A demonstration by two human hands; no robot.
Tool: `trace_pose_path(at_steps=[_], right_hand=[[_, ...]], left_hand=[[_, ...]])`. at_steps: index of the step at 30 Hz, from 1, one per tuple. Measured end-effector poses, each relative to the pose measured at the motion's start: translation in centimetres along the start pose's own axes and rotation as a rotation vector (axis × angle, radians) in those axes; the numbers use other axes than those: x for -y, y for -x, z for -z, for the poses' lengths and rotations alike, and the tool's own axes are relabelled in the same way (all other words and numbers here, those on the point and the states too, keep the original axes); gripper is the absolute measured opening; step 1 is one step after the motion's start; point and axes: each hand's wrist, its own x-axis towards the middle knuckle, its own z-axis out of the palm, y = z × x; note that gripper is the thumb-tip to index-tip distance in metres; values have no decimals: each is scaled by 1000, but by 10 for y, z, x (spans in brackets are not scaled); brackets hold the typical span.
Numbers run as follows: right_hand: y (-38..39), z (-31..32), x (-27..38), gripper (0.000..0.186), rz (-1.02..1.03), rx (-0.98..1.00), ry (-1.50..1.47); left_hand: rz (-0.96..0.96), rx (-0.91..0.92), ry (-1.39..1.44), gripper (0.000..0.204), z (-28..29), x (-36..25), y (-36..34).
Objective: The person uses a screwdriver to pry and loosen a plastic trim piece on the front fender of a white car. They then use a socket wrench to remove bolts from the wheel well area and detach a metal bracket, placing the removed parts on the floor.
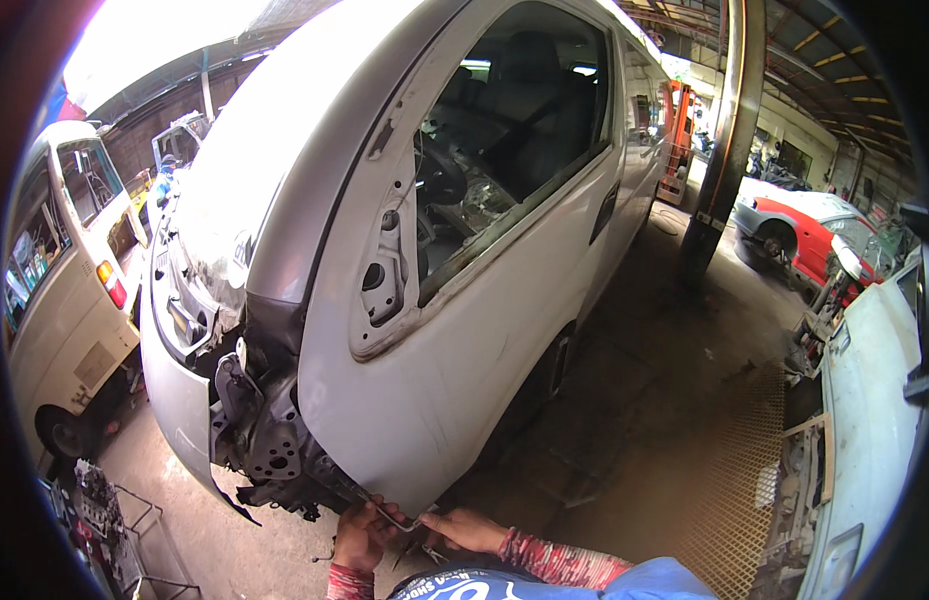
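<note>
Low at the front corner of a white van [425,400], my two hands are close together. My left hand [361,537] is closed with its fingertips on a thin, bent, pale metal rod [397,520], just under the van's lower edge. My right hand [465,530] pinches the other end of the same rod beside the door's bottom corner. What the rod is exactly is too small to tell. Left of my hands, the van's front is stripped, with a dark perforated metal bracket [278,462] exposed and the bumper [180,425] hanging at the outer side.
A cream van [80,320] stands at the left, with a metal frame and parts [150,530] on the floor below it. To the right are a steel post [720,150], a yellowish grating [735,480], a detached pale door [875,400] and a red car [810,235].
</note>
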Motion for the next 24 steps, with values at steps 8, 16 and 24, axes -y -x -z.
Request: trace_pose_path(at_steps=[8, 16, 24], right_hand=[[-8, -41, 6, 41, 338, -398, -37], [22, -58, 49, 38, 659, -377, 294], [27, -42, 56, 38, 407, -330, 58]], left_hand=[[94, 19, 107, 25, 1, -4, -7], [56, 89, -12, 24, 9, -10, -6], [104, 37, -105, 20, 16, -20, 0]])
